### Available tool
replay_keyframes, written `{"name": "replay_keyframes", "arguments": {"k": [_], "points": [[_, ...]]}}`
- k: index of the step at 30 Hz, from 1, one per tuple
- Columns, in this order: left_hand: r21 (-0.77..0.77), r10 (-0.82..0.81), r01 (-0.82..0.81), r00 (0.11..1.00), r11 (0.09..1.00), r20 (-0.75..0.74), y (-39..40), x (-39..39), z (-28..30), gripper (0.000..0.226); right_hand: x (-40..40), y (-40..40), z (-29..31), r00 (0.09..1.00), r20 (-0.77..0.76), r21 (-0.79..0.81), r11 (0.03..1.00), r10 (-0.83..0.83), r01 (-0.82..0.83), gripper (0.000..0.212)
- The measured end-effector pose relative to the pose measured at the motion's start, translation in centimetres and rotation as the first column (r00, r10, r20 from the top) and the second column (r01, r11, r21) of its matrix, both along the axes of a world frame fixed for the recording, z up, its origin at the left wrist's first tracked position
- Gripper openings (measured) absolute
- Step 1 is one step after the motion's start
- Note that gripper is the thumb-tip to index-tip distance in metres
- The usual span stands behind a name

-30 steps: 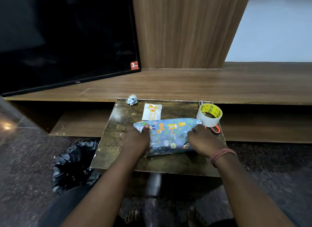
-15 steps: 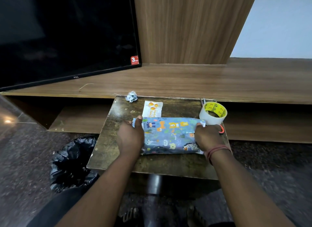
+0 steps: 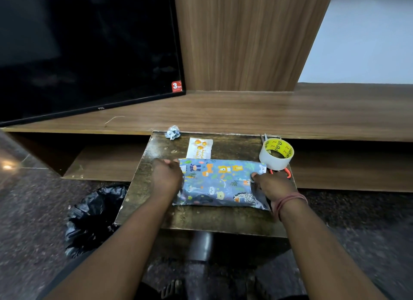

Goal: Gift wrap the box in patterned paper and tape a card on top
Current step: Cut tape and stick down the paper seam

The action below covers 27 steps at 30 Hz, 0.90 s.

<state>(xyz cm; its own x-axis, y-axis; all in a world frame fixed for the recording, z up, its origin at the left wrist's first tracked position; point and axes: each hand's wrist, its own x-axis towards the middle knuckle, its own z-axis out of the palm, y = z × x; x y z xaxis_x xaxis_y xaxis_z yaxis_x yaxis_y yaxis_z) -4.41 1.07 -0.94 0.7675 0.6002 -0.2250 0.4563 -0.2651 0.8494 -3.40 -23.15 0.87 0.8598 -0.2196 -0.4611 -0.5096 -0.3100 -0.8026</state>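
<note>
Dark, worn wood forms a small table [image 3: 201, 217] seen from above, set against a long wooden shelf [image 3: 245, 114] that carries a black television [image 3: 85, 49]. A black bin bag [image 3: 93, 219] sits on the speckled floor to the left. On the table lies a box [image 3: 220, 184] wrapped in blue paper printed with cartoon animals. Behind it rest a small white card [image 3: 200, 148] with orange balloons, a crumpled paper ball [image 3: 172, 132], and a tape roll [image 3: 276, 153] beside orange-handled scissors [image 3: 283, 172]. The left hand [image 3: 166, 176] grips the box's left end, fingers curled over the paper. The right hand [image 3: 273, 185], a pink band at its wrist, pinches the folded paper at the right end.
</note>
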Motion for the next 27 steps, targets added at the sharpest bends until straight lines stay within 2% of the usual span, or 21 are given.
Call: {"name": "replay_keyframes", "arguments": {"k": [3, 6, 10, 12, 15, 19, 21, 24, 27], "points": [[-0.057, 0.013, -0.011, 1.000, 0.998, 0.022, 0.4, 0.5, 0.1, 0.016, 0.0, -0.2, -0.2, 0.998, -0.057, 0.057, 0.998, 0.014, -0.011, 0.040], [-0.047, 0.008, -0.006, 0.999, 0.999, 0.051, 0.6, 0.9, -0.4, 0.016, 0.1, 0.0, -0.3, 0.996, -0.089, 0.114, 0.993, 0.002, 0.009, 0.052], [0.080, -0.043, 0.039, 0.998, 0.996, 0.046, 0.6, 0.4, -0.3, 0.016, 0.2, 0.1, -0.1, 0.994, -0.095, 0.192, 0.979, -0.047, 0.064, 0.032], [0.183, -0.071, 0.064, 0.997, 0.981, 0.032, 0.5, 0.1, -0.2, 0.024, 0.3, -0.1, -0.2, 0.997, -0.054, 0.157, 0.985, -0.064, 0.071, 0.033], [0.234, -0.079, 0.070, 0.997, 0.970, 0.026, 0.4, 0.2, -0.4, 0.030, 0.2, -0.6, -0.3, 0.999, -0.047, 0.129, 0.991, -0.007, 0.013, 0.035], [0.165, -0.042, 0.037, 0.999, 0.986, 0.027, 0.4, 0.3, -0.8, 0.018, 0.3, -0.8, -0.4, 0.999, -0.015, 0.118, 0.992, -0.038, 0.039, 0.031], [0.112, 0.009, -0.012, 1.000, 0.994, 0.025, 0.5, 0.5, -0.9, 0.019, 0.4, -1.3, -0.7, 0.994, -0.005, 0.122, 0.987, -0.109, 0.109, 0.034], [0.092, 0.057, -0.061, 0.997, 0.994, 0.051, 0.5, 0.6, -0.8, 0.019, -0.1, -1.6, 0.1, 0.984, -0.021, 0.193, 0.965, -0.175, 0.175, 0.027], [0.050, 0.085, -0.090, 0.992, 0.995, 0.089, 0.4, 0.3, -0.6, 0.021, 0.3, -2.1, -0.4, 0.983, -0.002, 0.143, 0.973, -0.185, 0.184, 0.026]]}}
